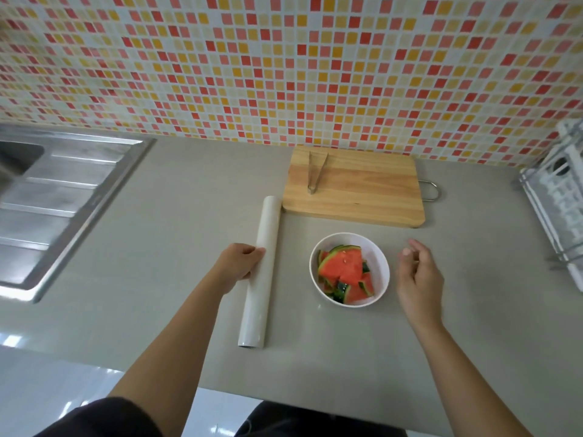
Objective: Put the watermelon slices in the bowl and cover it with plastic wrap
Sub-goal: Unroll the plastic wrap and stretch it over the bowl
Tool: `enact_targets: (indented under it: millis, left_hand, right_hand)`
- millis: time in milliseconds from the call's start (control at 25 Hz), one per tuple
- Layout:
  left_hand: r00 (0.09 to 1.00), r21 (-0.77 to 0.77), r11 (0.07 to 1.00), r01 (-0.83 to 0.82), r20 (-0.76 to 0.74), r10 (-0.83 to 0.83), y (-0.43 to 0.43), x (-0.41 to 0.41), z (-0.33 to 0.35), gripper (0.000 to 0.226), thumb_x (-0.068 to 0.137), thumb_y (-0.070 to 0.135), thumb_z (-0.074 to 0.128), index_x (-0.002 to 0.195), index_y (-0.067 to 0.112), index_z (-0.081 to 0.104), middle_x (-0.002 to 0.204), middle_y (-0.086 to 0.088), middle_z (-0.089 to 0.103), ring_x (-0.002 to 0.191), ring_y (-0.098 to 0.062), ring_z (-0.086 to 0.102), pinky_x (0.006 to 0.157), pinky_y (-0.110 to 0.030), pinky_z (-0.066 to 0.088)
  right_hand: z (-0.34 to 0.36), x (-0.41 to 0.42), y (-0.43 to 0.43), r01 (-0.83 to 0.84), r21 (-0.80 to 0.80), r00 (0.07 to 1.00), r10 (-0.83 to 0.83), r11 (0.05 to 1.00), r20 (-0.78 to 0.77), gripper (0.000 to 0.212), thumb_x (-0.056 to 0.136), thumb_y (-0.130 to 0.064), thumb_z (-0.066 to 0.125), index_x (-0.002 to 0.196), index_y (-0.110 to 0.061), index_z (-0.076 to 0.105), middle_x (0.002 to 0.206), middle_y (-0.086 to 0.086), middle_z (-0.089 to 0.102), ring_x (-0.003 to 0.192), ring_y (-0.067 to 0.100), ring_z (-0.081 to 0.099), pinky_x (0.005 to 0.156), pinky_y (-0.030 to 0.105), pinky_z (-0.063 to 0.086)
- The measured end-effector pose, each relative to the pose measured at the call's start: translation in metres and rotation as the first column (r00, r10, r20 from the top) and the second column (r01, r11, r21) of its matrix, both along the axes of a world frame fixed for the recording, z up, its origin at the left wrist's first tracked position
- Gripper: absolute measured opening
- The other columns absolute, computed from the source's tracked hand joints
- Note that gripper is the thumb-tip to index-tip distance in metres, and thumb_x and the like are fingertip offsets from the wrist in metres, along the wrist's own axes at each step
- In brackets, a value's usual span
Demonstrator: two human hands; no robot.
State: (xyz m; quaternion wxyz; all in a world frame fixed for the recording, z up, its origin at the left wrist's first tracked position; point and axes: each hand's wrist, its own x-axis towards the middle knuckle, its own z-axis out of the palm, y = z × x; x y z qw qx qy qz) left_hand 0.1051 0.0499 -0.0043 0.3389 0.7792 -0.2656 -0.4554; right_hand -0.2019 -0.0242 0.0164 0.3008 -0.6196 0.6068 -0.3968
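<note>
A white bowl [380, 272] stands on the grey counter and holds several watermelon slices [342, 266], red flesh up with green rind. Left of the bowl lies a long white roll of plastic wrap [260, 298], pointing away from me. My left hand [238, 263] rests against the roll's left side near its upper half, fingers curled onto it. My right hand [418, 275] hovers just right of the bowl, fingers loosely apart and holding nothing. No wrap covers the bowl.
A wooden cutting board [362, 197] lies behind the bowl with metal tongs [315, 171] on it. A steel sink and drainboard [63, 197] fill the left. A white dish rack [558, 209] stands at the right edge. The tiled wall runs along the back.
</note>
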Motion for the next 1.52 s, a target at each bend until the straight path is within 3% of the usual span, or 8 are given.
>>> enact_targets:
  millis: [80,360,560,800,1000,1200,1400,1520]
  left_hand:
    - [0.994,-0.037,0.998,-0.054,-0.094,0.050,0.003,-0.002,0.003,0.026,0.095,0.022,0.058,0.091,-0.003,0.064,0.081,-0.012,0.048,0.073,-0.022,0.047,0.071,-0.033,0.046]
    - [0.957,-0.289,0.953,-0.089,-0.290,0.001,0.008,-0.018,0.064,0.026,0.099,0.019,0.052,0.104,0.001,0.069,0.083,-0.003,0.074,0.075,-0.013,0.069,0.064,-0.024,0.056]
    - [0.955,-0.534,0.843,0.062,-0.213,-0.205,-0.016,-0.053,0.123,0.027,0.096,0.022,0.055,0.117,0.008,0.065,0.109,-0.012,0.071,0.096,-0.018,0.068,0.079,-0.025,0.056]
    - [0.979,-0.600,0.776,0.195,0.075,-0.188,-0.041,-0.091,0.139,0.020,0.095,0.028,0.058,0.115,0.032,0.058,0.104,0.002,0.070,0.097,-0.012,0.066,0.086,-0.030,0.054]
    - [0.962,-0.667,0.694,0.271,0.218,-0.166,-0.043,-0.120,0.132,0.027,0.096,0.033,0.053,0.122,0.038,0.048,0.101,0.036,0.063,0.092,0.009,0.060,0.071,-0.003,0.044]
    - [0.985,-0.721,0.671,0.173,0.141,-0.103,-0.038,-0.139,0.126,0.032,0.095,0.039,0.040,0.127,0.042,0.042,0.111,0.034,0.058,0.103,0.012,0.054,0.075,-0.001,0.041]
    - [0.990,-0.723,0.679,0.130,0.126,-0.056,-0.034,-0.146,0.123,0.030,0.094,0.039,0.036,0.117,0.056,0.043,0.105,0.039,0.057,0.098,0.013,0.054,0.071,0.000,0.040]
    - [0.983,-0.698,0.703,0.136,0.185,-0.005,-0.039,-0.149,0.121,0.050,0.091,0.057,0.030,0.132,0.033,0.046,0.103,0.020,0.062,0.091,0.011,0.057,0.066,0.000,0.040]
  right_hand:
    - [0.015,0.007,-0.006,-0.071,-0.012,0.996,0.072,0.997,0.053,0.026,0.095,-0.025,0.044,0.117,-0.019,0.057,0.080,0.018,0.066,0.077,0.024,0.060,0.063,0.019,0.035]
    - [0.068,0.058,-0.032,-0.411,0.011,0.911,0.410,0.912,0.043,0.017,0.091,-0.026,0.054,0.101,-0.025,0.067,0.081,-0.020,0.062,0.071,-0.011,0.056,0.063,0.004,0.041]
    - [0.138,0.099,-0.054,-0.488,0.044,0.796,0.424,0.872,0.432,0.019,0.086,-0.033,0.061,0.104,-0.028,0.064,0.106,-0.002,0.065,0.095,0.014,0.065,0.078,0.028,0.056]
    - [0.177,0.088,-0.071,-0.396,-0.073,0.808,0.384,0.916,0.447,0.016,0.079,-0.031,0.070,0.094,-0.027,0.067,0.101,-0.002,0.067,0.094,0.014,0.067,0.071,0.024,0.057]
    - [0.176,0.075,-0.074,-0.245,-0.133,0.860,0.279,0.960,0.427,0.005,0.084,-0.023,0.065,0.081,-0.021,0.068,0.087,0.003,0.072,0.081,0.014,0.070,0.066,0.023,0.057]
    - [0.176,0.073,-0.074,-0.272,0.028,0.810,0.214,0.962,0.547,0.008,0.087,-0.030,0.058,0.088,-0.025,0.063,0.095,-0.003,0.069,0.086,0.010,0.068,0.068,0.026,0.057]
    - [0.185,0.073,-0.071,-0.164,-0.215,0.877,0.242,0.963,0.416,0.002,0.084,-0.027,0.064,0.083,-0.026,0.066,0.079,-0.009,0.067,0.065,0.003,0.065,0.065,0.025,0.058]
    - [0.191,0.077,-0.069,-0.177,-0.181,0.853,0.243,0.967,0.461,0.005,0.084,-0.025,0.063,0.082,-0.022,0.066,0.076,-0.004,0.066,0.065,0.008,0.064,0.065,0.027,0.058]
